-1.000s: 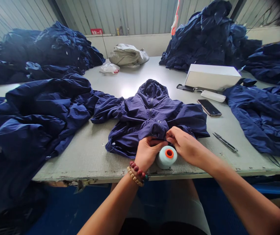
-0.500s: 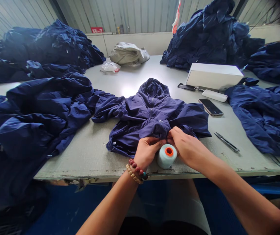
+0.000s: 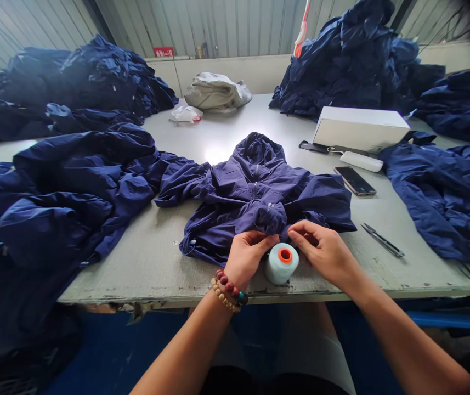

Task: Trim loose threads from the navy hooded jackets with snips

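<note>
- A thin navy hooded nylon jacket [image 3: 255,192] lies spread on a scuffed grey bench [image 3: 148,263], hood pointing away from the person and hem bunched toward the hands.
- It looks light, soft and slippery, so the gathered fold at the hem seems the surest place to pinch.
- The left hand [image 3: 249,258] has its fingers [image 3: 265,240] closed against that fold.
- The right hand [image 3: 323,253] rests at the hem's edge, fingers [image 3: 300,233] curved; whether they grip cloth, I cannot tell.
- A pale blue thread cone with an orange core [image 3: 282,264] stands upright between the hands.
- Red and beige bead bracelets [image 3: 228,289] circle the left wrist.
- Black thread snips [image 3: 383,241], a dark smartphone [image 3: 355,181] and a white cardboard box [image 3: 360,129] lie to the right.
- Heaps of navy garments [image 3: 70,192] flank the jacket.
</note>
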Available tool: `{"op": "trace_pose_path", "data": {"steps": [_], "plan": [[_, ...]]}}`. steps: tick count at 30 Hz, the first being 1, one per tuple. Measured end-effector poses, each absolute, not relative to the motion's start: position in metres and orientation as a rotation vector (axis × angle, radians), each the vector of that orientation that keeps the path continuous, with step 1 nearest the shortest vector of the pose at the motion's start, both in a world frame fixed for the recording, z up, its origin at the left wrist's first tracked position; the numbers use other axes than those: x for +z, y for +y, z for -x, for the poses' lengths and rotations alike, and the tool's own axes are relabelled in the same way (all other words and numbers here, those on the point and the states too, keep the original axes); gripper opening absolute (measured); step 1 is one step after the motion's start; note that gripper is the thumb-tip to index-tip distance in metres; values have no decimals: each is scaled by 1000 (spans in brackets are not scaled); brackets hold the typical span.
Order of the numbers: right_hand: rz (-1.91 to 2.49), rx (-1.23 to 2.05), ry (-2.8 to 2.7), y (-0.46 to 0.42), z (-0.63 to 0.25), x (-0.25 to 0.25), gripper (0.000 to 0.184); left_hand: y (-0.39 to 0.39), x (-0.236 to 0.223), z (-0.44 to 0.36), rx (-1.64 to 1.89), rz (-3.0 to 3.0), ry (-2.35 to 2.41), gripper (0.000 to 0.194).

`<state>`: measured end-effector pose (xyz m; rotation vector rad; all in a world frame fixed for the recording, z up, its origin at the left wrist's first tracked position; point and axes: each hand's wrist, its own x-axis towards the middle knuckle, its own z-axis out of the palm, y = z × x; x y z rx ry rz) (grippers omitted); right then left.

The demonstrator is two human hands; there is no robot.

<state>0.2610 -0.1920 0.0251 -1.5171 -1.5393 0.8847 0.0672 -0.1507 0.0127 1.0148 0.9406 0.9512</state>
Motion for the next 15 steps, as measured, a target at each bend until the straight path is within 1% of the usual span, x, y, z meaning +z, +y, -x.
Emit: {"op": "trace_pose_path", "data": {"steps": [2, 4, 7, 10, 15], "plan": [[1439, 1202, -1421, -191, -262, 22, 42, -151, 13, -67, 952, -1016, 941, 38], [1380, 1367, -1334, -189, -260, 21, 48, -152, 14, -67, 949, -1020, 936, 38], [1388, 1355, -1251, -185, -256, 22, 49, -152, 14, -67, 945, -1021, 913, 38], [1387, 1330, -1210, -183, -252, 22, 45, -152, 15, -67, 951, -1009, 905, 39], [1308, 1462, -1063, -182, -253, 19, 41, -153, 15, -67, 952, -1023, 942, 40]]}}
